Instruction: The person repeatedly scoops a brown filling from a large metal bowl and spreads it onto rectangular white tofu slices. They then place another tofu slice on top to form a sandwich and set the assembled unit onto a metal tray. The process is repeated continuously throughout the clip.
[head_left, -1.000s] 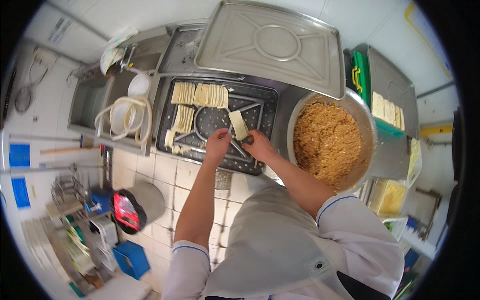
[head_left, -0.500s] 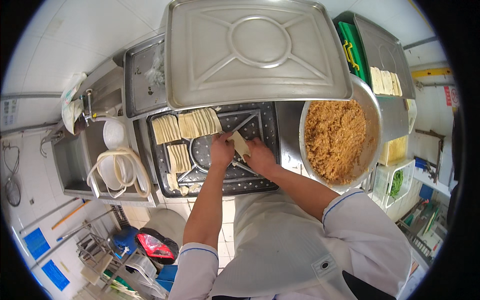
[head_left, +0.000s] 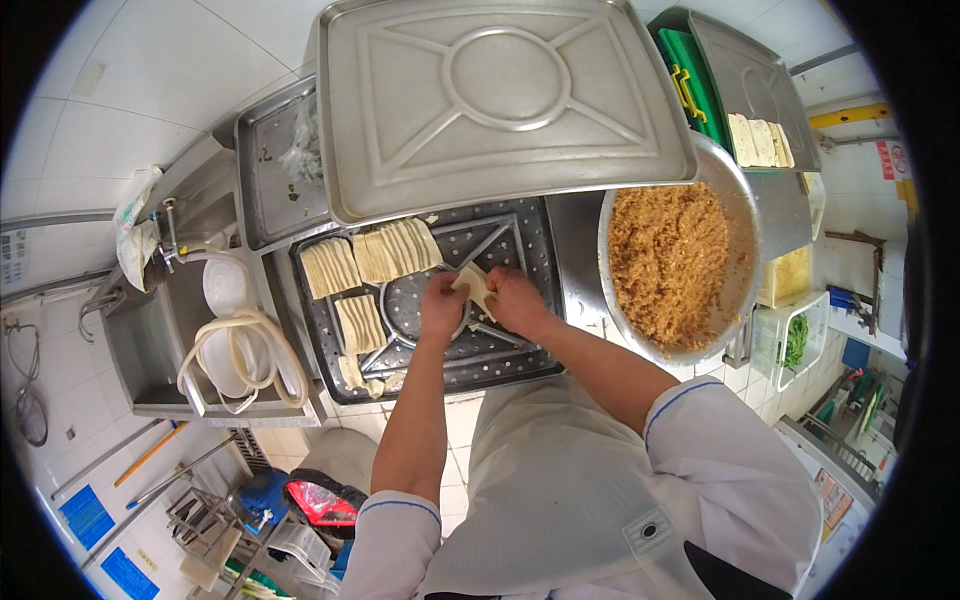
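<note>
Head camera shows me two bare hands over the black tray (head_left: pixel 535 262), the left hand (head_left: pixel 443 304) and right hand (head_left: pixel 515 302) pinching one pale slice (head_left: pixel 470 286) between them, right of the tray's middle. I see rows of similar slices (head_left: pixel 396 250) on its left half, a large steel tray (head_left: pixel 505 80) beyond, and a metal bowl (head_left: pixel 741 225) of brown mixture (head_left: pixel 668 268) to the right.

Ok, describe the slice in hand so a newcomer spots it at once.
Find the dark spotted tray, pictured just below the big steel tray. Right of its rows of slices, the left hand and right hand hold one pale slice. Its neighbours lie packed in rows; this one is alone, between both hands.
</note>
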